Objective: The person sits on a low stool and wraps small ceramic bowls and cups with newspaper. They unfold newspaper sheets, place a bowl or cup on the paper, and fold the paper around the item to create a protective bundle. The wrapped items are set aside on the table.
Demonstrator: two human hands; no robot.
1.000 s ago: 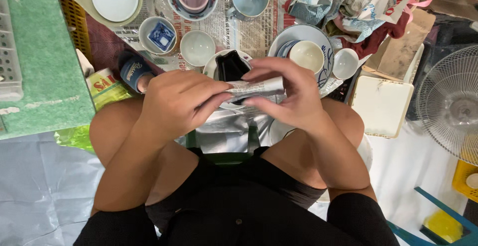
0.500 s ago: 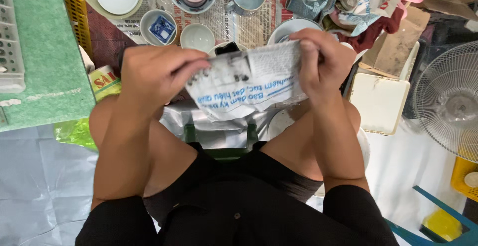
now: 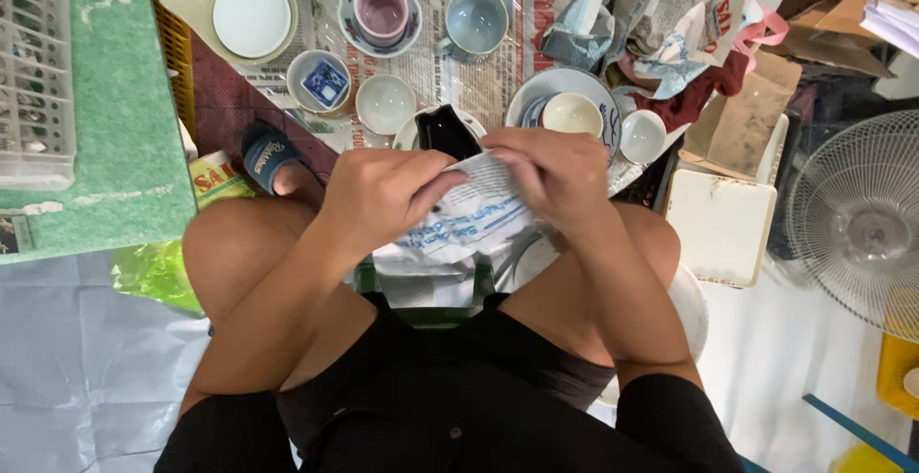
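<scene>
Seated over the floor, the person has both hands up between the knees. The left hand (image 3: 388, 195) has its grip closed on one side of a printed newspaper sheet (image 3: 469, 219), and the right hand (image 3: 555, 176) has its grip closed on the other side, fingers curled over it. A black dish (image 3: 445, 131) pokes out of the top of the paper, held just above the lap. Beyond it on the floor sit a pink cup (image 3: 381, 9), a pale blue cup (image 3: 477, 19) and a white plate (image 3: 252, 16)
</scene>
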